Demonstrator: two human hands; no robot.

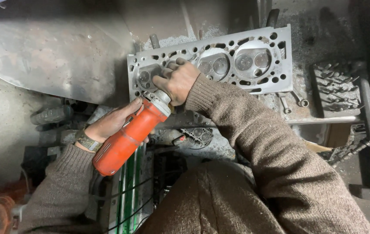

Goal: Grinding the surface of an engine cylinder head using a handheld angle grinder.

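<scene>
At the table's far edge lies the cylinder head (237,56) — my left hand (111,123) wraps the orange grinder (128,138), my right hand (178,80) clamps its nose on the leftmost chamber. Grinding step, I judge — next, steady pressure.

Clad in a coarse, brown, flecked woollen knit pullover (254,173), covering both arms and the torso. Ribbed cuffs at the ends of 2 long sleeves, the right one (202,93) snug at the wrist, the left one (70,156) slightly wider. Strapped round the left wrist, a dark watch with a greenish-grey woven band (87,141). Both hands bare, left hand (109,123) and right hand (178,80), without gloves.
</scene>
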